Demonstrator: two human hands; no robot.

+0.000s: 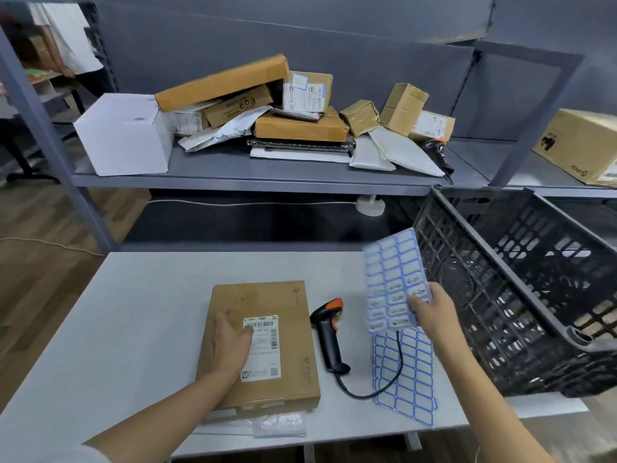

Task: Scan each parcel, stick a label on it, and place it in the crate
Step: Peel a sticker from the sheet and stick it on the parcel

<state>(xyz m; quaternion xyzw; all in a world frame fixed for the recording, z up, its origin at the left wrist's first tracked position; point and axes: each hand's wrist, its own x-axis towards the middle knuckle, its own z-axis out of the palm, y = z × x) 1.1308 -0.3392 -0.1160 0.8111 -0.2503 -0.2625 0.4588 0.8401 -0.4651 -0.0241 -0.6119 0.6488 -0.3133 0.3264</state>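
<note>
A flat brown cardboard parcel (283,309) with a white shipping label lies on the white table (133,312). My left hand (227,349) rests flat on its top, fingertips at the label's edge. To its right lies a black and orange barcode scanner (329,332) with its cable. My right hand (434,312) pinches a sheet of blue-bordered labels (390,279) and holds it up above the table. A second label sheet (405,375) lies flat under it. The black plastic crate (521,289) stands tilted at the right.
A grey shelf (267,172) behind the table carries a pile of brown boxes and grey mailer bags (267,108), a white box (123,135) and a second scanner (437,152). A clear plastic bag (280,424) lies at the table's front edge.
</note>
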